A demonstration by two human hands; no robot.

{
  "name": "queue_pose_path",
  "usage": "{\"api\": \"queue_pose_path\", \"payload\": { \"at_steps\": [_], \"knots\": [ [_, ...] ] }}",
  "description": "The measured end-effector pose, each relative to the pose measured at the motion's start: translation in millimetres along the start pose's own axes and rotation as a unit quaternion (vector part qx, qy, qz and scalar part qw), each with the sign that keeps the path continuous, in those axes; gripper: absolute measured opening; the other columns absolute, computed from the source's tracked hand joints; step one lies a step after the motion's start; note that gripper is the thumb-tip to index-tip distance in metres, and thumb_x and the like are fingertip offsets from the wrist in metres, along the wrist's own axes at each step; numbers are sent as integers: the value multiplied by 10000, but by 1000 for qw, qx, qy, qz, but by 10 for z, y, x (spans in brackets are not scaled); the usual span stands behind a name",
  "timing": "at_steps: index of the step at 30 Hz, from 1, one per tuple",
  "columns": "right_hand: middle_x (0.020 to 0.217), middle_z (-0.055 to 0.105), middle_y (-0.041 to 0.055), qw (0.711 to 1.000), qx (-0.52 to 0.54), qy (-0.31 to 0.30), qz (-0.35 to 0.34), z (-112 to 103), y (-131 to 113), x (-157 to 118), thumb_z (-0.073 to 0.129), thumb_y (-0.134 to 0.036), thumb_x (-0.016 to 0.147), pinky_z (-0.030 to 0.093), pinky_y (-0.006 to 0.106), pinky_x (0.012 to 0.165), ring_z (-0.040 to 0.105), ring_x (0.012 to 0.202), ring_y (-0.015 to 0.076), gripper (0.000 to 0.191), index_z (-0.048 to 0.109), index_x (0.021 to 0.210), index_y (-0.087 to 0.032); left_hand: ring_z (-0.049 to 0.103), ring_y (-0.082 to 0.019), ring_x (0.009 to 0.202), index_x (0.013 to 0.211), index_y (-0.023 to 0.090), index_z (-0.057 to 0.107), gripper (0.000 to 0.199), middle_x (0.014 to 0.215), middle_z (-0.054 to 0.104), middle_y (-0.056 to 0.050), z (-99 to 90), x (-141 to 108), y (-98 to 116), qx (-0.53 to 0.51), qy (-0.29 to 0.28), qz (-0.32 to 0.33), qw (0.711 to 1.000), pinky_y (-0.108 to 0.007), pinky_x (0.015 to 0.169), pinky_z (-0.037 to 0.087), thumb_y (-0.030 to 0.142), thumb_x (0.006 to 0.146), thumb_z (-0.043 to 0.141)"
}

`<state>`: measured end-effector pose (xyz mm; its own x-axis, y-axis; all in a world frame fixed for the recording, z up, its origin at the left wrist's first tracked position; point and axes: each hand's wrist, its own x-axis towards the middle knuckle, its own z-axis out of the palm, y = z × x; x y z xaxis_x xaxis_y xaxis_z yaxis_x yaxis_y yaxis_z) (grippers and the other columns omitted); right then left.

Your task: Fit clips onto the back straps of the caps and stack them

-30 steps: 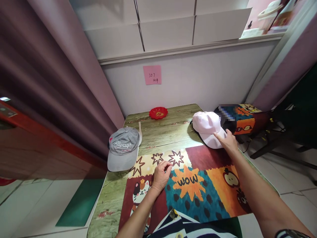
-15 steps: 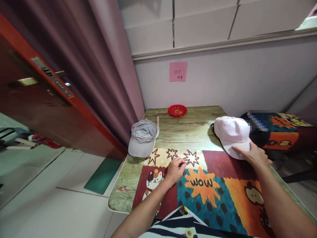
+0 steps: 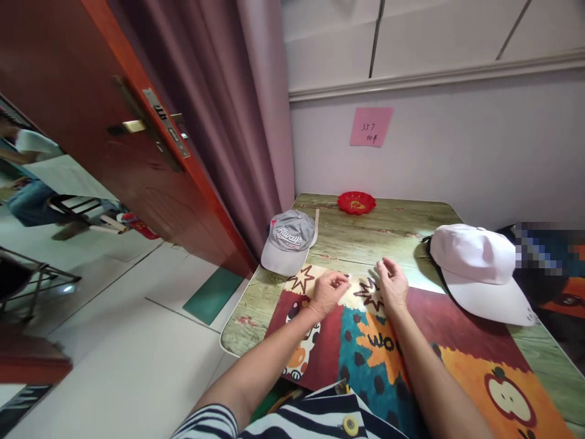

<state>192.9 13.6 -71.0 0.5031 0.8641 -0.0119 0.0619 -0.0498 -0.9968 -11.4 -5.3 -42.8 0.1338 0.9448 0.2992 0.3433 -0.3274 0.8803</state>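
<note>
Head view — two caps point(image 3: 287, 244) point(image 3: 475, 262), one red dish point(image 3: 356, 203) — two empty hands point(image 3: 328, 294) point(image 3: 393, 285), both loosely curled.

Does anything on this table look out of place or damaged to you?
Nothing looks spilled or broken. The one slightly odd thing is the grey cap: it sits right at the left edge of the table, with a pale strip sticking up beside it, which looks untidy.

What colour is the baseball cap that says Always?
The baseball cap is grey with white Always lettering; the head view shows it best.
</note>
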Motion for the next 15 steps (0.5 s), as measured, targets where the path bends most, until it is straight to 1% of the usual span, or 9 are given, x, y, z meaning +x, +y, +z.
{"api": "queue_pose_path", "payload": {
  "at_steps": [1, 3, 5, 7, 8, 9, 12, 13, 15],
  "knots": [
    [1140, 702, 89, 1000, 5, 10, -3, 53, 72, -5, 688, -547, 797, 524, 397, 963, 666, 1077, 237, 480, 689, 1125, -196, 662, -179, 823, 781, 199, 701, 53, 880, 722, -51, -182, 145, 14, 24, 37, 13, 999, -289, 733, 535, 215, 821, 671],
    [1007, 735, 68, 998, -28, 36, -46, 86, 180, -5, 661, -546, 820, 540, 377, 908, 695, 965, 219, 419, 727, 1044, -199, 655, -188, 879, 787, 204, 688, 46, 913, 713, -50, -602, 484, 50, 93, 107, 41, 989, -313, 816, 530, 174, 812, 663],
    [987, 751, 63, 995, -64, 25, -67, 67, 226, 0, 632, -541, 846, 537, 369, 902, 698, 954, 222, 383, 746, 1012, -216, 642, -206, 956, 786, 205, 678, 57, 944, 703, -54, -1005, 825, 81, 186, 177, 47, 965, -345, 931, 498, 155, 810, 668],
    [988, 762, 75, 992, -105, 6, -73, 46, 223, 5, 600, -546, 861, 531, 372, 900, 701, 951, 240, 389, 757, 990, -214, 617, -232, 1039, 820, 206, 688, 27, 998, 690, -66, -1292, 1099, 85, 271, 207, 33, 940, -369, 999, 458, 180, 822, 685],
    [990, 766, 82, 990, -121, -2, -73, 43, 212, 7, 589, -552, 862, 528, 374, 898, 703, 947, 249, 400, 760, 981, -210, 600, -248, 1074, 858, 208, 701, 40, 1041, 682, -73, -1377, 1200, 71, 305, 209, 19, 929, -383, 1012, 444, 204, 818, 705],
    [992, 768, 87, 988, -133, -10, -73, 46, 201, 8, 581, -560, 860, 524, 375, 896, 704, 946, 257, 413, 761, 975, -207, 582, -270, 1109, 910, 212, 715, 117, 1092, 669, -83, -1424, 1277, 47, 334, 203, 3, 921, -401, 1018, 432, 250, 803, 742],
    [983, 774, 84, 986, -148, -23, -75, 67, 181, 9, 567, -591, 849, 511, 371, 884, 704, 939, 269, 441, 762, 964, -213, 526, -331, 1194, 1025, 233, 732, 353, 1224, 621, -109, -1414, 1392, -67, 385, 169, -37, 907, -462, 1035, 392, 383, 724, 837],
    [977, 774, 82, 985, -149, -24, -77, 73, 180, 9, 564, -598, 847, 508, 368, 877, 703, 934, 270, 445, 762, 955, -214, 516, -339, 1207, 1010, 239, 737, 351, 1246, 615, -109, -1391, 1405, -107, 392, 159, -43, 905, -474, 1041, 377, 397, 716, 845],
    [968, 774, 83, 985, -150, -25, -82, 78, 183, 13, 555, -602, 850, 502, 362, 862, 700, 925, 269, 452, 760, 938, -209, 521, -325, 1198, 911, 243, 742, 226, 1243, 635, -94, -1362, 1420, -168, 396, 148, -49, 905, -477, 1044, 356, 367, 742, 827]
  ]
}}
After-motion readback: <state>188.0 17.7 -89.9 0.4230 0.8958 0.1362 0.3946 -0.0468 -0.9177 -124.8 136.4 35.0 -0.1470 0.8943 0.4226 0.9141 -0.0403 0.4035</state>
